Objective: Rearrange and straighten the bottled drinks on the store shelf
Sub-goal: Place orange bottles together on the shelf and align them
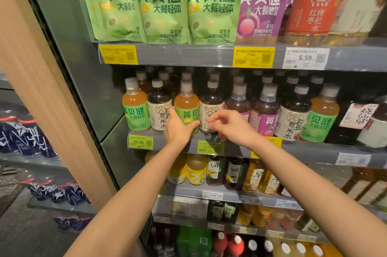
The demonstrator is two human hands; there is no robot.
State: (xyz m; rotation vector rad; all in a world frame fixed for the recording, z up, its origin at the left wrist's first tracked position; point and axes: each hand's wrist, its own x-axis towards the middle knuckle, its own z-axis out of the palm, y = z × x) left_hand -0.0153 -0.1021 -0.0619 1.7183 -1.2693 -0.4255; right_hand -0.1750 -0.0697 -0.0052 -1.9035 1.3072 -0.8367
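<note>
A row of bottled drinks stands at the front of the middle shelf [314, 149]. My left hand [178, 128] wraps around the lower body of an orange drink bottle with a green label [187, 108], third from the left. My right hand [227, 123] hovers in front of the neighbouring dark bottle with a cream label [211, 106], fingers spread and curled, touching or nearly touching its label. Left of my hands stand another green-label bottle [135, 108] and a dark cream-label bottle [159, 108]. Pink-label bottles [265, 110] follow on the right.
Green and purple drink pouches [163, 9] hang on the shelf above, beside a large red-label bottle [318, 7]. Lower shelves hold yellow, dark and amber bottles [217, 171]. A wooden post [35, 81] and the cabinet's grey side wall [83, 68] stand at the left.
</note>
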